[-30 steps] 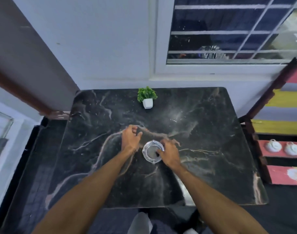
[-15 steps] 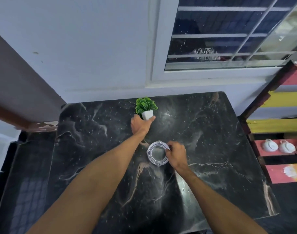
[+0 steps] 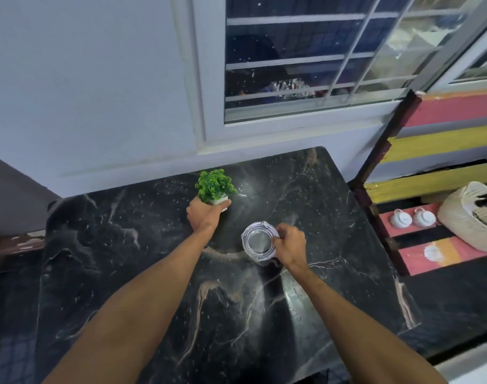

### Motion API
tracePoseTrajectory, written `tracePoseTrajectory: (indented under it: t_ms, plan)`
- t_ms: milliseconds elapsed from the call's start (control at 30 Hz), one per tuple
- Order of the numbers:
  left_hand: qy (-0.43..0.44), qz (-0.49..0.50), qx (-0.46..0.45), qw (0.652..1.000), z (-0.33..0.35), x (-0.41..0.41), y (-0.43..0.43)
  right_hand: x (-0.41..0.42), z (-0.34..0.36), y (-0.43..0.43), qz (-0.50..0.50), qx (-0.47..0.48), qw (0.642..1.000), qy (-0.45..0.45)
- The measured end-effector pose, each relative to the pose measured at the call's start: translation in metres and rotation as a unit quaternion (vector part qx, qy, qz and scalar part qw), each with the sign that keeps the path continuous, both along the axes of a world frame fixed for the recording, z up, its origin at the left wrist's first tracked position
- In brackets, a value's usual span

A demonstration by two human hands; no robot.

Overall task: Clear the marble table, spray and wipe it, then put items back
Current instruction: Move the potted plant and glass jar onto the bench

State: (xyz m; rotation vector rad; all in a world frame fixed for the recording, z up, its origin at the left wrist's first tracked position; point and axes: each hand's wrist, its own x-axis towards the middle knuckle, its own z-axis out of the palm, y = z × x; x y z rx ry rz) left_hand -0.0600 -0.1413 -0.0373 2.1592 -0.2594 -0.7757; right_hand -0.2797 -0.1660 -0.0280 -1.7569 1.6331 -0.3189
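Note:
A black marble table (image 3: 125, 245) with pale veins fills the lower view. A small green plant (image 3: 215, 185) in a white pot stands near its far edge, and my left hand (image 3: 204, 217) is wrapped around the pot. At the table's middle sits a clear glass ashtray (image 3: 259, 242). My right hand (image 3: 290, 245) grips its right rim. Whether either item is lifted off the marble I cannot tell.
A white wall and a barred window (image 3: 306, 59) rise behind the table. To the right stands a striped red and yellow rack (image 3: 444, 151) holding two white cups (image 3: 412, 218) and a woven basket (image 3: 472, 220).
My left hand left the ashtray, reached forward and closed around the plant pot. My right hand stayed on the ashtray's rim. The camera moved closer and tilted up.

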Motion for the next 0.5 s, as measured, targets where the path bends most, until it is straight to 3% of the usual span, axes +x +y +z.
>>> tracePoseTrajectory:
  t_ms: [267, 500]
  plan:
    - [-0.025, -0.099, -0.109, 0.989, 0.029, -0.114, -0.018, -0.098, 0.039, -0.050, -0.092, -0.013, 0.996, -0.015]
    - [-0.006, -0.208, -0.157, 0.965, 0.028, -0.282, -0.096, -0.266, 0.045, -0.119, -0.188, -0.031, 0.982, -0.007]
